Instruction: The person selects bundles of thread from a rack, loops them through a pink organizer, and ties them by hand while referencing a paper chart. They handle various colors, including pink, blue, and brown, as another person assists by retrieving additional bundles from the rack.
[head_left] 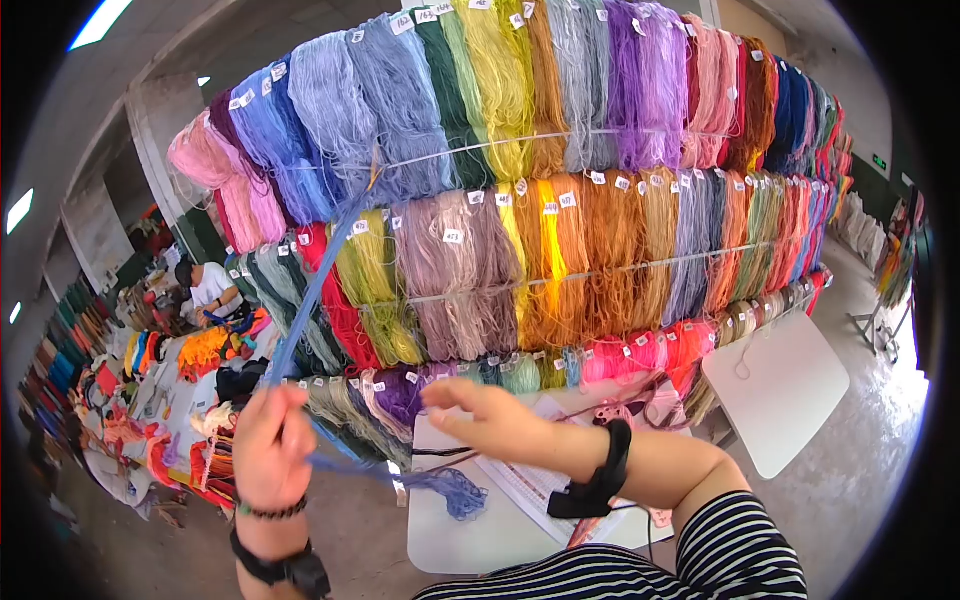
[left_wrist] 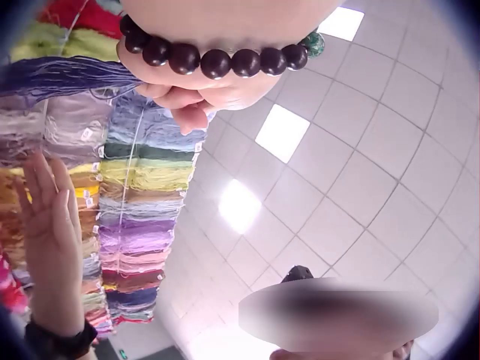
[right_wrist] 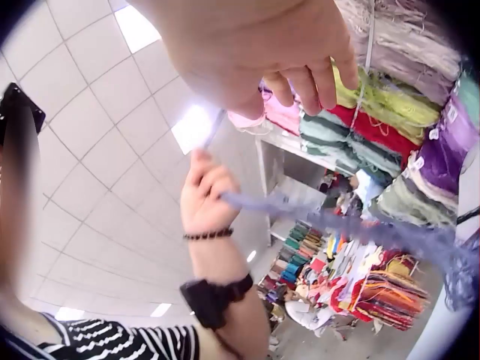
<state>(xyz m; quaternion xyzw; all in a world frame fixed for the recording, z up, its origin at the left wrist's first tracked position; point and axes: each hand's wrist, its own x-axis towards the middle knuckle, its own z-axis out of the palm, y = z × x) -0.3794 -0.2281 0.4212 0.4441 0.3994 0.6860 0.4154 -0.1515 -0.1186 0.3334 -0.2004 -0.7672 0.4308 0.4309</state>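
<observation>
My left hand (head_left: 270, 450) grips a bundle of blue yarn (head_left: 318, 285) in its curled fingers. From that fist the strands run taut up toward the blue hanks (head_left: 345, 100) on the rack. Below the fist, the loose tail (head_left: 455, 492) trails right over the white table. My right hand (head_left: 490, 425) is held in the air to the right of the left one, fingers extended and nothing in them. In the left wrist view its straight fingers (left_wrist: 45, 180) show before the hanks. The right wrist view shows the left fist (right_wrist: 210, 199) around the yarn.
Numbered hanks (head_left: 590, 240) in many colours hang in tiers ahead, tied across by white cords (head_left: 500, 145). The white table (head_left: 450, 545) below bears a printed sheet (head_left: 525, 490) and a dark cable. Another white table (head_left: 785, 385) stands right. A person (head_left: 208, 287) sits among yarn piles at left.
</observation>
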